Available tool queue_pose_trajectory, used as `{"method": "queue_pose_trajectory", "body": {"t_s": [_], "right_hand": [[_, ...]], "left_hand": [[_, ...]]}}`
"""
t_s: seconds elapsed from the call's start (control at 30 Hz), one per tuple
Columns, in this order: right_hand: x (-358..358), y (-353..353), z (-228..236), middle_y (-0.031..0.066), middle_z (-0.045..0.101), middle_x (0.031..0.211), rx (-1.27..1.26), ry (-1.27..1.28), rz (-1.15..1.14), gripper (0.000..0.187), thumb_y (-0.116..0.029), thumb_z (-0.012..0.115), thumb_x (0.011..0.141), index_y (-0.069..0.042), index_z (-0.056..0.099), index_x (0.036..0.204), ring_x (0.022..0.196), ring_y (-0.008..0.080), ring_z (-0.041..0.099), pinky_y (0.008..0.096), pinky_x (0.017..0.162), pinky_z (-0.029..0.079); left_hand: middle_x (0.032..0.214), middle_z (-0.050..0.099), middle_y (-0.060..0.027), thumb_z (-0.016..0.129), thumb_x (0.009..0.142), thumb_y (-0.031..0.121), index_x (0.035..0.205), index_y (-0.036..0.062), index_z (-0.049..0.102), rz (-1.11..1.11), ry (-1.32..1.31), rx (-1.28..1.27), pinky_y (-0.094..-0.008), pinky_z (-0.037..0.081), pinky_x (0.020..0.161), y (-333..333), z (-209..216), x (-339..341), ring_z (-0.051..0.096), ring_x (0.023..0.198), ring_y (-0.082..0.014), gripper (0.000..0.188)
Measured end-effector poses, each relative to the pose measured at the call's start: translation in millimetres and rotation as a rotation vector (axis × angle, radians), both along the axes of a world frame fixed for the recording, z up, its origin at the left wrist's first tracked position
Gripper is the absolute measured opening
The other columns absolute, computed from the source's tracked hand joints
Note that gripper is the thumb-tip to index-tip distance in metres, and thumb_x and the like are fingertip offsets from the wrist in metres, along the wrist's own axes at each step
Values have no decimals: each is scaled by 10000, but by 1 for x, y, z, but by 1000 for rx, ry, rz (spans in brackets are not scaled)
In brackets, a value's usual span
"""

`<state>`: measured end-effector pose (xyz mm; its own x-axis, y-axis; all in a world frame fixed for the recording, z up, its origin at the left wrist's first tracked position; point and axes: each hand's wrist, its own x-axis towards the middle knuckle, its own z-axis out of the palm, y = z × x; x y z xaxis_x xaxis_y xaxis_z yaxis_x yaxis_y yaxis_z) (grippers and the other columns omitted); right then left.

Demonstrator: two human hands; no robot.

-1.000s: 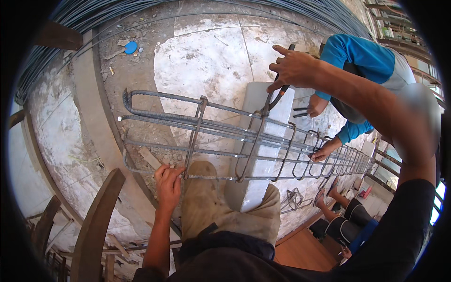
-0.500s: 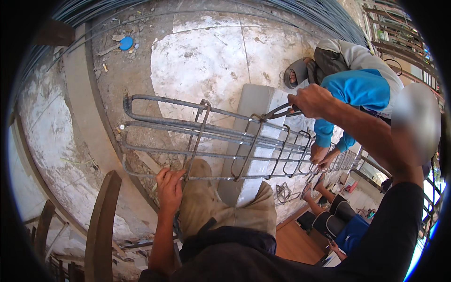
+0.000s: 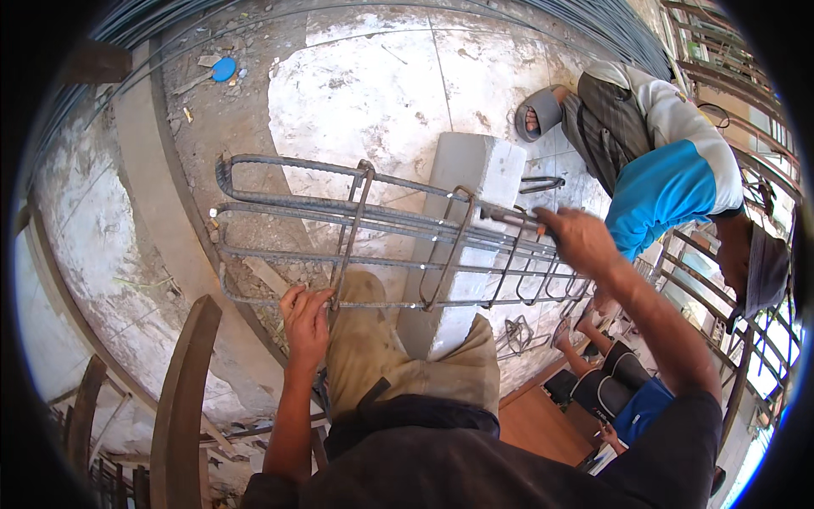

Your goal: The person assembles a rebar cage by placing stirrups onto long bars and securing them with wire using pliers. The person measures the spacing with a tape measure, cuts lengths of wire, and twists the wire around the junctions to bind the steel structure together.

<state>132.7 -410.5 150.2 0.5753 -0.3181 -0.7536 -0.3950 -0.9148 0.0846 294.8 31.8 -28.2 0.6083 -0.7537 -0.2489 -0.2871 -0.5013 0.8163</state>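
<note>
A long rebar cage (image 3: 398, 227) of ribbed steel bars and bent stirrups stretches from the left toward the far right. At its near left end, my left hand (image 3: 305, 318) closes its fingers on the nearest long bar, beside the first stirrup (image 3: 353, 233). My right hand (image 3: 581, 242) grips a pair of pincers (image 3: 507, 216) with worn orange-brown handles. The pincers' jaws meet the top corner of the second stirrup (image 3: 449, 254), at the far upper bar. Any tie wire there is too small to make out.
Beneath the cage stands a pale concrete block (image 3: 482, 165). Across from me a co-worker in blue and white sleeves (image 3: 678, 178) bends over the cage. Another person (image 3: 615, 394) sits lower right. Wooden posts (image 3: 186, 390) rise at lower left; rebar bundles (image 3: 585, 34) lie at the back.
My right hand has come down and the pincers have swung lower, their handles now closer together. My left hand stays at the bar. The co-worker has leaned back and to the right.
</note>
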Motion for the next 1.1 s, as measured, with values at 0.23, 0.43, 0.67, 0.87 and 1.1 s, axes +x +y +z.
{"method": "queue_pose_trajectory", "body": {"t_s": [0.23,0.43,0.67,0.87,1.1], "right_hand": [[84,-65,-34,106,676,999,36,86,560,586,-76,590,961,-351,532,1476,997,276,670,431,924,496],[108,-75,-48,81,660,1067,30,161,769,604,-97,563,982,-414,507,1493,1093,242,637,402,927,501],[111,-59,-38,155,708,785,49,289,473,168,-193,647,921,-71,684,1030,727,359,722,491,650,560],[-31,42,-37,244,683,804,43,65,-448,208,-292,538,1021,-109,598,1100,800,487,666,596,722,513],[-26,33,-15,152,684,912,-3,-117,-225,265,-185,596,981,-181,630,1244,831,388,691,505,702,539]], "left_hand": [[1097,709,-87,621,859,-60,1155,118,719,-16,-5,-15,-446,400,1045,-1,3,3,533,1174,-352,360],[1078,701,-87,627,865,-54,1158,111,717,-3,4,18,-445,405,1040,-1,3,1,522,1188,-357,348],[1068,697,-83,620,876,-49,1162,113,717,-5,-2,23,-445,406,1037,0,0,-1,514,1193,-350,343],[1060,696,-82,603,868,-59,1162,124,722,17,-6,6,-442,399,1046,-5,5,-1,515,1185,-353,366],[1052,694,-91,601,859,-58,1161,119,721,-15,-14,29,-448,394,1044,-2,-1,-1,520,1170,-355,370]]}}
